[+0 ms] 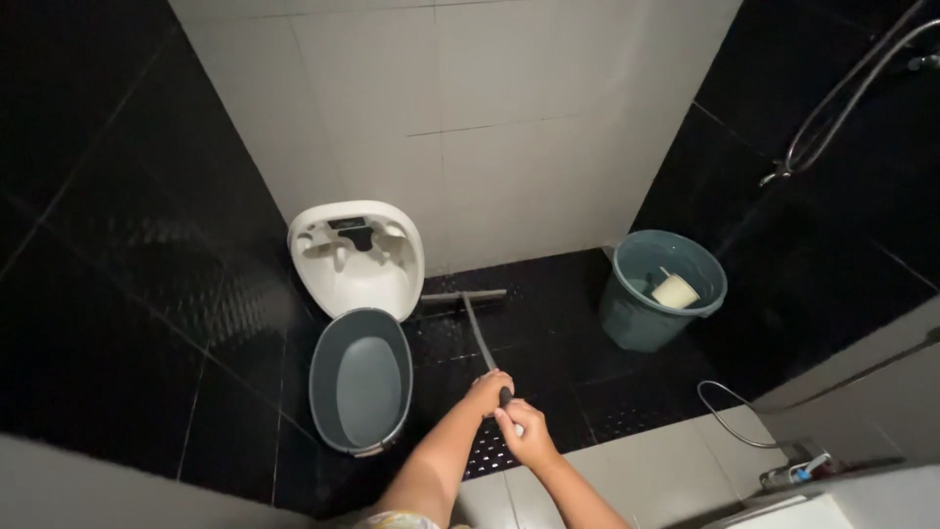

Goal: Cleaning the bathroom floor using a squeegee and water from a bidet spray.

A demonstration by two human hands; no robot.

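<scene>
your left hand [487, 390] and right hand [526, 437] are both closed around the upper end of the floor squeegee's handle [479, 333], left ahead of right; the squeegee blade [463, 296] lies flat on the black tiled floor [548, 333] at the foot of the white wall [470, 127], just beside the toilet [355, 257] with its grey lid [360, 380] down; keep the blade pressed evenly along its whole edge; draw it in straight, overlapping strokes; steer well apart from the green bucket [658, 312].
</scene>
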